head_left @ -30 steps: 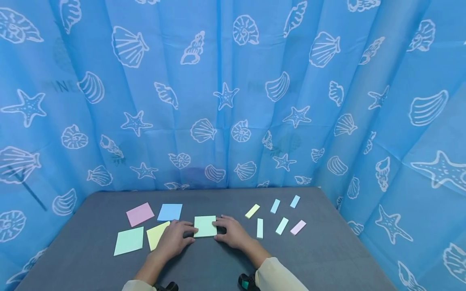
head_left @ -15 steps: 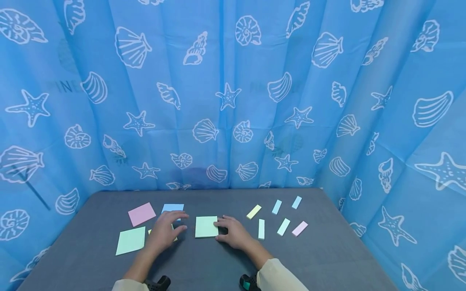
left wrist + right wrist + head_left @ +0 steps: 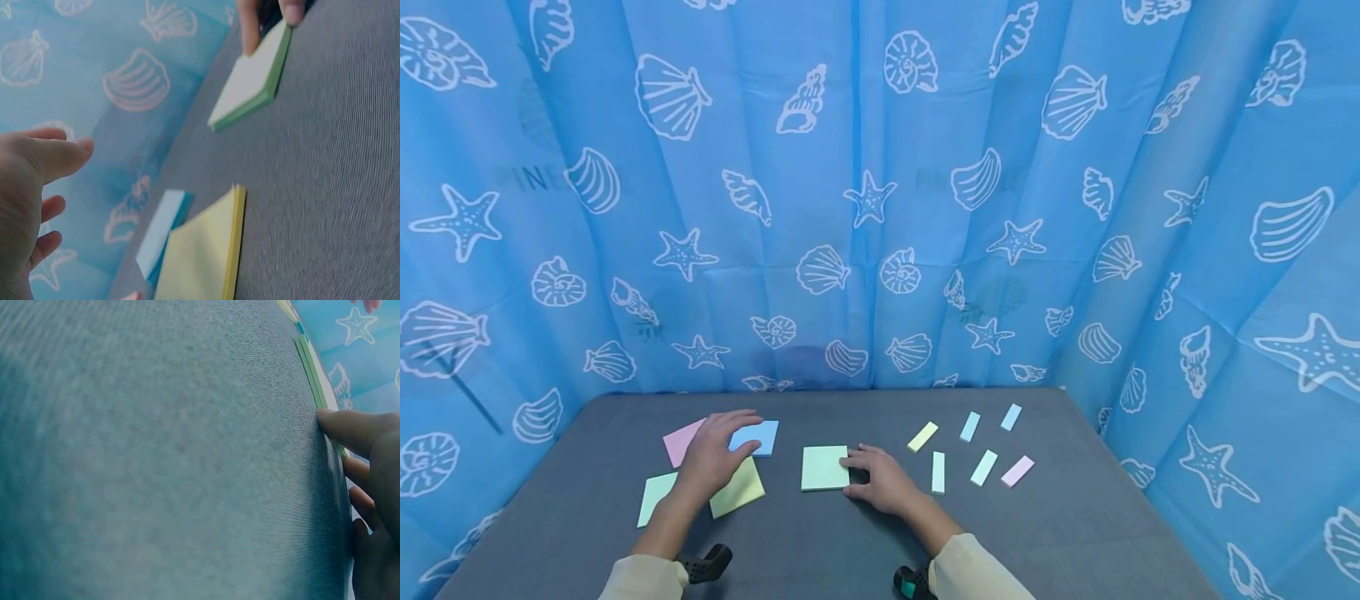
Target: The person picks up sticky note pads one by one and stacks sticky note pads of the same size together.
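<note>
Near the middle of the table in the head view lies a stack of light green sticky notes (image 3: 825, 468). My right hand (image 3: 880, 481) rests at its right side, fingertips on the edge and thumb at the near corner; the right wrist view shows the thumb (image 3: 347, 427) against the stack's green side (image 3: 310, 372). My left hand (image 3: 711, 454) is raised over the left group of pads with loosely spread fingers, holding nothing. About it lie a blue pad (image 3: 758, 437), a yellow pad (image 3: 739, 490), a partly covered pink pad (image 3: 681, 442) and a partly covered green pad (image 3: 655, 497).
On the right of the grey table (image 3: 1075, 533) lie several narrow note strips: a yellow strip (image 3: 922, 437), a pink strip (image 3: 1017, 472), green strips such as this green strip (image 3: 938, 472), and blue strips like this blue strip (image 3: 970, 427). A shell-patterned curtain (image 3: 880, 208) hangs behind.
My left hand has let go of the green stack's left edge and moved left and away from me, over the other pads, uncovering the yellow pad. The right hand stays at the stack.
</note>
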`<action>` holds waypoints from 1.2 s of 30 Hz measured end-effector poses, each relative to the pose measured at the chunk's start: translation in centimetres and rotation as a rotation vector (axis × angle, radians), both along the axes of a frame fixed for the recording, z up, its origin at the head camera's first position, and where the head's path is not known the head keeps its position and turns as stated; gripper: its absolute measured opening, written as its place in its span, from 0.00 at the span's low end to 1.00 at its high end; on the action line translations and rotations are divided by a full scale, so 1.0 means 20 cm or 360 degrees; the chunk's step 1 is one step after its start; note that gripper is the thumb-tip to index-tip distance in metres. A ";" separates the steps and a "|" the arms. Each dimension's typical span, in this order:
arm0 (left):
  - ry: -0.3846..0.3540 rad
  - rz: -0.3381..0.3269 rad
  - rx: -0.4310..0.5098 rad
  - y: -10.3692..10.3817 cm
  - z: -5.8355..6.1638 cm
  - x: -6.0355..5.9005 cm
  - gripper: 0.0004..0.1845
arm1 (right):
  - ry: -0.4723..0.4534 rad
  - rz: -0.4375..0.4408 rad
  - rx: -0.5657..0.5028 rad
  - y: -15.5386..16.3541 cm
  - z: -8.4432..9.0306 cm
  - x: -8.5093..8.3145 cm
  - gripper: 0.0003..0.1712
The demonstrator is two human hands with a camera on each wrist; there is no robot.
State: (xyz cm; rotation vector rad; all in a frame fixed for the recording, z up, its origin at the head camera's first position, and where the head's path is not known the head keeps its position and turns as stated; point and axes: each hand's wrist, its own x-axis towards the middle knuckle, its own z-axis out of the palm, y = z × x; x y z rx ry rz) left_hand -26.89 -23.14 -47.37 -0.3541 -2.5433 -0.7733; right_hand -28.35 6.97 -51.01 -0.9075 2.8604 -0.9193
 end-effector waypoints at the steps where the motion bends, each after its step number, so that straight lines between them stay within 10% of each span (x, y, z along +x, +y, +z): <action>1: -0.0016 -0.0004 -0.0003 -0.01 -0.01 -0.01 0.20 | 0.0005 0.0005 -0.0001 0.00 0.00 0.00 0.26; 17: -0.0504 0.0037 -0.0258 -0.09 -0.19 -0.14 0.23 | 0.0011 0.0015 -0.0001 0.01 -0.02 -0.01 0.26; 36: -0.0460 0.0047 -0.0404 0.00 -0.18 -0.15 0.24 | -0.0020 0.0006 -0.0030 0.01 -0.02 -0.01 0.26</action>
